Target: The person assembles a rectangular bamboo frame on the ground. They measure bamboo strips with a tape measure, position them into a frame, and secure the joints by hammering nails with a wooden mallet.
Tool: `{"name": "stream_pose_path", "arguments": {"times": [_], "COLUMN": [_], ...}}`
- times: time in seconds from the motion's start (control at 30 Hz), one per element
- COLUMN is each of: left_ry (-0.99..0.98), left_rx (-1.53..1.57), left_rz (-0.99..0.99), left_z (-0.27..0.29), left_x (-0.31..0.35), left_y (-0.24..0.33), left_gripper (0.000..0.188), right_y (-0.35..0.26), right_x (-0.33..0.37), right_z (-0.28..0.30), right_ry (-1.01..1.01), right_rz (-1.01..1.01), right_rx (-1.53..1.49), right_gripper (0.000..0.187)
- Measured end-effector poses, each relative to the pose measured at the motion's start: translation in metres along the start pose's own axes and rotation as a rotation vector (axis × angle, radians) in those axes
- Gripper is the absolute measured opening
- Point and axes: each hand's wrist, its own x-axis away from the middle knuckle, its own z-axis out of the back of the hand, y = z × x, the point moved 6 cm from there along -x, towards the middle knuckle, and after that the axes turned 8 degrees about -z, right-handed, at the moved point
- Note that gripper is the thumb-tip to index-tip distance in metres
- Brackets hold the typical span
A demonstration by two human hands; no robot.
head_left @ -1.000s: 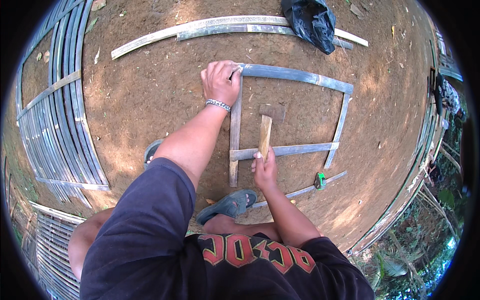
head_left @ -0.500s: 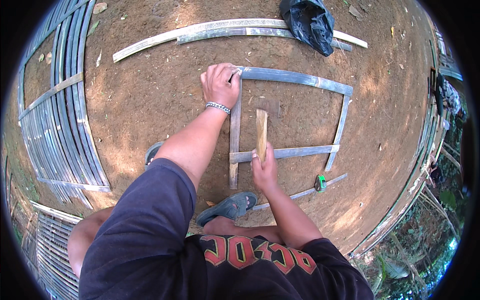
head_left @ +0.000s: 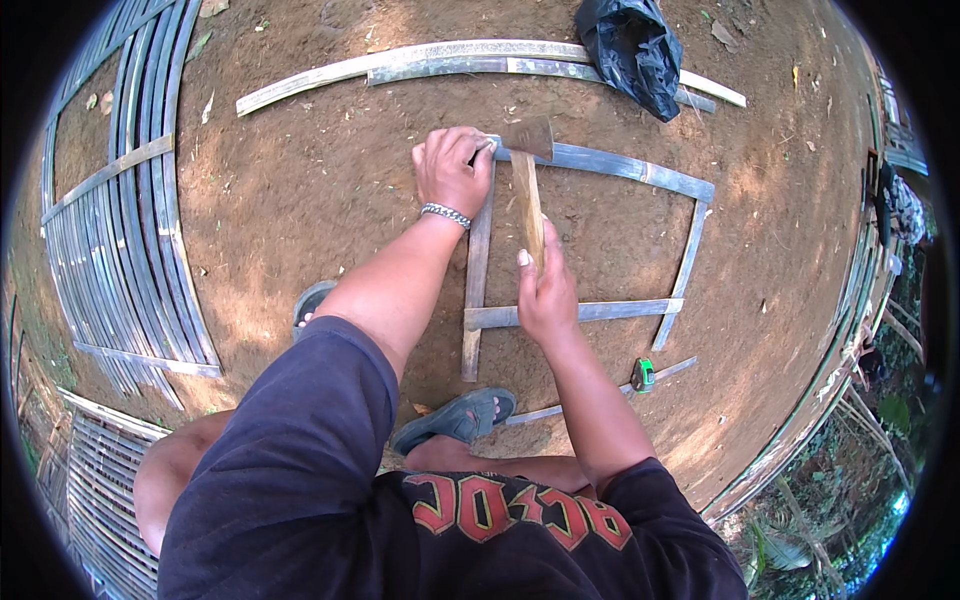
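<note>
One frame (head_left: pixel 625 168) corner half-hides behind the left hand (head_left: pixel 453 178), whose grip I can't tell; the right hand (head_left: pixel 549 292) clasps a hammer (head_left: pixel 527 195).

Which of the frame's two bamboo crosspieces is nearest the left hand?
The far bamboo crosspiece, upper in view: its left end is at the left hand. The near bamboo crosspiece lies lower in view, well apart from that hand.
</note>
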Motion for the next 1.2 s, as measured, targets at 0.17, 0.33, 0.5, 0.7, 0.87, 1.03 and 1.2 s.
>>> {"name": "stream_pose_path", "arguments": {"times": [0.17, 0.33, 0.5, 0.7, 0.87, 1.03, 1.2], "left_ry": [-0.005, -0.006, -0.019, -0.029, -0.026, -0.028, -0.019], "left_rx": [0.002, 0.001, 0.009, 0.005, -0.011, -0.002, -0.003], "left_rz": [0.013, -0.006, 0.009, 0.023, 0.019, 0.017, -0.001], "left_z": [0.001, 0.000, 0.001, 0.002, 0.001, 0.002, 0.000], "left_x": [0.000, -0.003, -0.002, -0.001, 0.000, -0.001, -0.001], "left_y": [0.000, 0.001, 0.002, 0.000, 0.000, 0.001, -0.001], "left_gripper": [0.010, 0.011, 0.010, 0.007, 0.008, 0.009, 0.010], "right_y": [-0.005, -0.006, 0.002, -0.004, -0.003, -0.007, -0.004], "right_x": [-0.007, -0.006, -0.009, -0.008, -0.013, -0.008, -0.010], "right_z": [-0.001, -0.001, -0.005, 0.000, -0.002, 0.000, -0.002], "right_ry": [0.005, 0.070, 0.001, 0.081, -0.012, 0.079, 0.045], "right_rz": [0.065, 0.100, -0.007, 0.130, 0.010, 0.150, 0.071], "right_rx": [0.043, 0.024, 0.077, 0.058, 0.114, 0.064, 0.076], "right_gripper": [0.058, 0.061, 0.061, 0.061, 0.061, 0.061, 0.060]}}
